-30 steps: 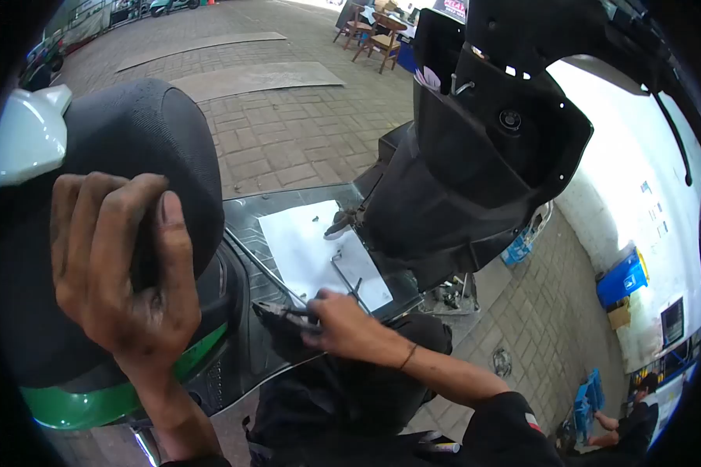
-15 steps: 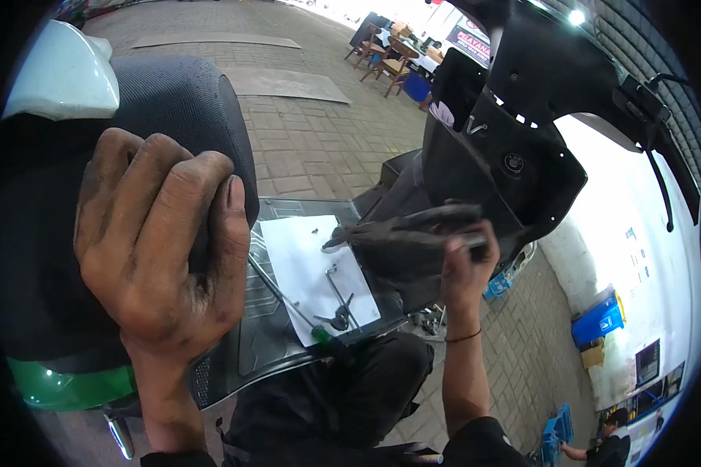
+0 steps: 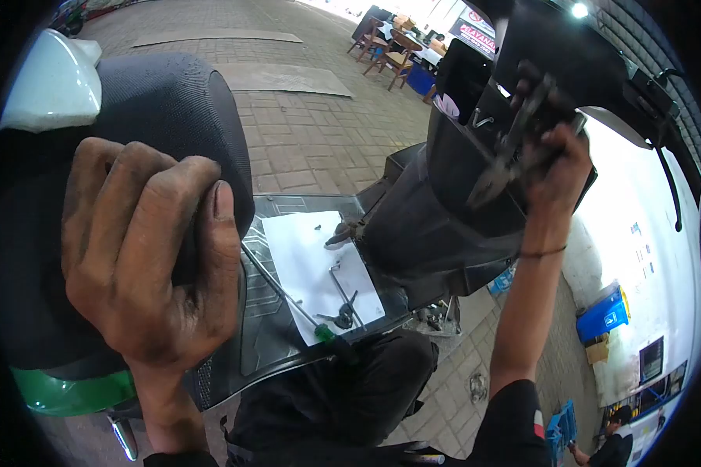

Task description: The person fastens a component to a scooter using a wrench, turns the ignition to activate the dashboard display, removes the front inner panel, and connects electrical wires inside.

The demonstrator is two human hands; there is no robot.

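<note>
My left hand (image 3: 152, 257) is raised in front of the scooter's black seat (image 3: 171, 101), its fingers curled inward; whatever they may hold is hidden. My right hand (image 3: 557, 171) grips a long dark part (image 3: 514, 148), smeared by motion, before the scooter's black front panel (image 3: 444, 187). On the footboard (image 3: 265, 331) lies a white sheet of paper (image 3: 296, 249). It carries a hex key (image 3: 339, 282), a bunch of keys (image 3: 345, 313), a small screw (image 3: 318, 227) and a dark piece (image 3: 340, 235). A screwdriver with a green handle (image 3: 324, 333) lies across its near edge.
The handlebar (image 3: 646, 101) rises at the upper right. A blue bin (image 3: 602, 311) stands by the white wall. Chairs (image 3: 397, 62) and a desk are at the back. At the lower right, another person (image 3: 611, 447) is beside a blue crate (image 3: 559, 426).
My right hand has moved up and to the right with the dark part, from above the paper to before the front panel. My left hand has shifted slightly left, still curled.
</note>
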